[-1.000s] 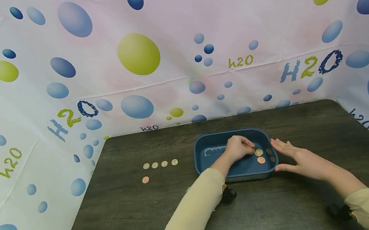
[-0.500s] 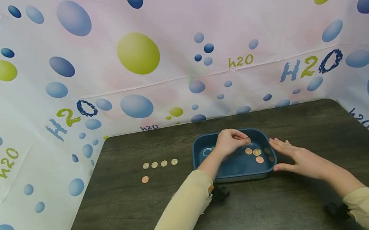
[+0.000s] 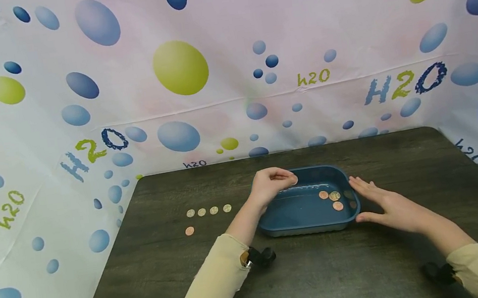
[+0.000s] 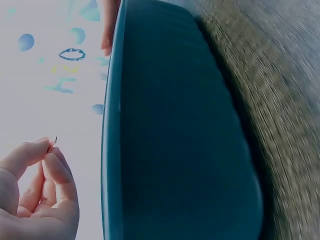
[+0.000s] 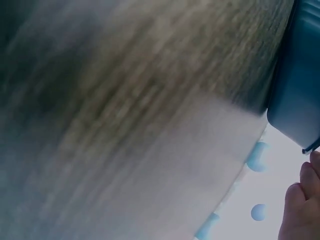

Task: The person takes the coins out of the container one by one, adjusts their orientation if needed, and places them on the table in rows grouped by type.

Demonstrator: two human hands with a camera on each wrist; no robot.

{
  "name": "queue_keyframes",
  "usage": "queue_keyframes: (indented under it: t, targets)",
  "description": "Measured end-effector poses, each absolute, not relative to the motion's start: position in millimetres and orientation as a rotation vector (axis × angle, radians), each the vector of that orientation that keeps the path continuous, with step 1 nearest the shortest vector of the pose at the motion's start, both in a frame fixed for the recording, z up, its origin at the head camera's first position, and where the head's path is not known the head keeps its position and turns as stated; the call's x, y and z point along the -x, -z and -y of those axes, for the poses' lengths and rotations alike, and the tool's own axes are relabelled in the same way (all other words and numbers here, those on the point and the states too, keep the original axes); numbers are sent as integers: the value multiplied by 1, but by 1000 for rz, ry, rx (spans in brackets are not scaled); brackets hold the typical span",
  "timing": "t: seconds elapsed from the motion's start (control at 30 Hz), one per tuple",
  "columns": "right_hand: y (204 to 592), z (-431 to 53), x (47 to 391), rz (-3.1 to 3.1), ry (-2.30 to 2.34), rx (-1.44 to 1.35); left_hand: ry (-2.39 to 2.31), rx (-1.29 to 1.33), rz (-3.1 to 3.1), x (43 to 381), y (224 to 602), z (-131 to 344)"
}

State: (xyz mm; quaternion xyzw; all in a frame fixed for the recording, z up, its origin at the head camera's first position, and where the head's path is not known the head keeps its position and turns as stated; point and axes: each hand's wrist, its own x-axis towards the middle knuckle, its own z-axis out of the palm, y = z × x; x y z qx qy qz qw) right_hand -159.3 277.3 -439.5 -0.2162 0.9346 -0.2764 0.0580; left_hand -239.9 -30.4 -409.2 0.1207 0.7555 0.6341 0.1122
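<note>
My left hand (image 3: pixel 271 185) is raised over the left end of a blue rectangular dish (image 3: pixel 296 228). Between thumb and forefinger it pinches a small coin (image 4: pixel 53 144), seen edge-on in the left wrist view. Inside the dish, at its right end, lie two copper coins (image 3: pixel 338 206) and one gold-coloured coin (image 3: pixel 335 196). With fingers extended, my right hand (image 3: pixel 389 207) rests its fingertips against the dish's right side. In the right wrist view only part of that hand (image 5: pixel 302 205) shows, at the dish's corner.
Left of the dish, a row of several gold-coloured coins (image 3: pixel 208 211) lies on the dark wooden table (image 3: pixel 157 282). A single copper coin (image 3: pixel 190 231) lies in front of the row's left end. A printed curtain (image 3: pixel 215 45) hangs behind the table.
My left hand has lifted from the coins at the dish's right end and moved left with a coin. A copper coin it had covered now shows. The right hand stays in place.
</note>
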Motion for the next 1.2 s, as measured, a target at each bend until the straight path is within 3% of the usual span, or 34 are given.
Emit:
queue_keyframes:
  t: [0.73, 1.2]
  targets:
    - [440, -273, 161, -2820, 820, 688, -2083, -36, -2284, 220, 409, 159]
    - [441, -274, 161, -2816, 832, 664, -1772, 235, -2465, 200, 439, 227]
